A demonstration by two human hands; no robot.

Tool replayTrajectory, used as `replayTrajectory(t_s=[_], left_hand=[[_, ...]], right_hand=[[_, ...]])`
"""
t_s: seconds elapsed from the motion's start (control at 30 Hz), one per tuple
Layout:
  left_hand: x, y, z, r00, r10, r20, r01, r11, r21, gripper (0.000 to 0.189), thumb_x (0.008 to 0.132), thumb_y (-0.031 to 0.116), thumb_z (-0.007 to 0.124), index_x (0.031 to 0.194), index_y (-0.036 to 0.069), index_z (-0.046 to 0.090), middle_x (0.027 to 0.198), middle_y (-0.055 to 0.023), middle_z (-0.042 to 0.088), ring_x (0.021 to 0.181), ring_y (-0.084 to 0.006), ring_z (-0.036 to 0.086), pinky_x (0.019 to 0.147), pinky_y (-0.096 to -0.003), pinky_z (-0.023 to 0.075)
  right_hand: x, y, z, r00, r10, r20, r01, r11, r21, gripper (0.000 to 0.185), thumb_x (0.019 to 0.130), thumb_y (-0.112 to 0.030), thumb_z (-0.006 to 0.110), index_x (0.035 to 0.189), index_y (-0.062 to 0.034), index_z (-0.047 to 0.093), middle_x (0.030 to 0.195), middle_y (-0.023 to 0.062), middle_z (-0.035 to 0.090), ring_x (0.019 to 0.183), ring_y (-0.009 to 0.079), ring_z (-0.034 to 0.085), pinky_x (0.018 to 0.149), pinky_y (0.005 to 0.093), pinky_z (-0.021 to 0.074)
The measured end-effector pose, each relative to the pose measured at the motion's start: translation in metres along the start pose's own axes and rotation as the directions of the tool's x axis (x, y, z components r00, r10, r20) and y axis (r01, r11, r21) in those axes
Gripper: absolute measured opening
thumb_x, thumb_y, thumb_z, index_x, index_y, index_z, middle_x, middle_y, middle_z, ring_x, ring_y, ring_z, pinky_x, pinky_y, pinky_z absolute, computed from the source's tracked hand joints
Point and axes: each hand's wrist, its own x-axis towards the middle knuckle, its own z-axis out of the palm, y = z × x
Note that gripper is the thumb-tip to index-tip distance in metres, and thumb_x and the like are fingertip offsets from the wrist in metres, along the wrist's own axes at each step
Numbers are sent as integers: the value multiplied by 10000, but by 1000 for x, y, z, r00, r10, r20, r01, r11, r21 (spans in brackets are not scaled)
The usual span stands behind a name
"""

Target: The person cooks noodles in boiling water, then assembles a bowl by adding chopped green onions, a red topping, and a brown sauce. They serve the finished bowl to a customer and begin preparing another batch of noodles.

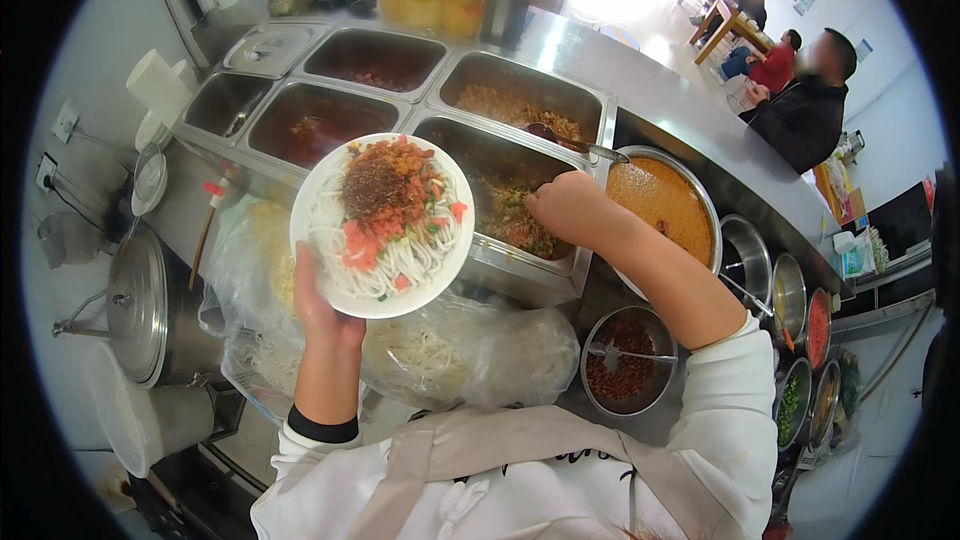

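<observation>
My left hand supports a white bowl from below, thumb at its left rim. White noodles fill it, topped with a dark brown ground seasoning, orange-red chopped topping, pink diced pieces and bits of green. To the right of the bowl, my right hand reaches into a rectangular steel pan, its fingertips at a chopped green and reddish mix. The fingers are bent, and whether they pinch any of the mix is hidden.
Several steel pans surround this one; a ladle rests across one. Right stands a basin of orange sauce, with a bowl of reddish-brown bits below. Bagged noodles lie before me. A lidded pot stands left. People sit beyond the counter.
</observation>
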Motion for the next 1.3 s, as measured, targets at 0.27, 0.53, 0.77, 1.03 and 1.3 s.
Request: replayTrajectory(t_s=[0.27,0.53,0.77,1.03,1.3], left_hand=[[-3,-7,10,999,30,20,-31,999,23,504,936,336,330,1325,16,309,1330,-148,399,1202,-290,416,1010,-414,334],[-4,-9,17,998,50,-24,-49,998,28,497,945,327,301,1324,6,306,1335,-151,392,1212,-287,405,1021,-407,316],[-2,-9,16,1000,28,2,-28,1000,2,485,947,315,282,1325,12,311,1337,-147,392,1210,-291,410,1019,-421,329],[-1,-9,16,1000,10,-9,-10,999,-30,493,952,327,271,1335,18,294,1344,-148,380,1220,-290,395,1024,-407,319],[2,-10,8,999,39,21,-38,999,-11,494,949,329,298,1326,9,303,1327,-152,399,1208,-285,411,1014,-401,336]], right_hand=[[-37,13,-15,993,94,75,-116,903,414,178,789,-251,583,866,-126,683,820,67,656,769,253,635,632,351,500],[-78,23,-3,934,322,155,-304,486,820,263,800,-234,541,1001,-105,651,852,140,642,779,281,612,712,350,478],[-82,10,-3,863,503,41,-352,541,764,230,790,-255,573,949,-122,672,843,114,644,778,281,613,699,358,489],[-78,11,-59,705,294,-645,-138,950,281,157,730,-253,616,770,-101,610,791,35,553,787,236,542,667,370,476],[-49,10,-57,675,330,-660,-47,912,407,109,757,-204,608,813,-116,640,978,57,583,945,234,551,766,353,474]])
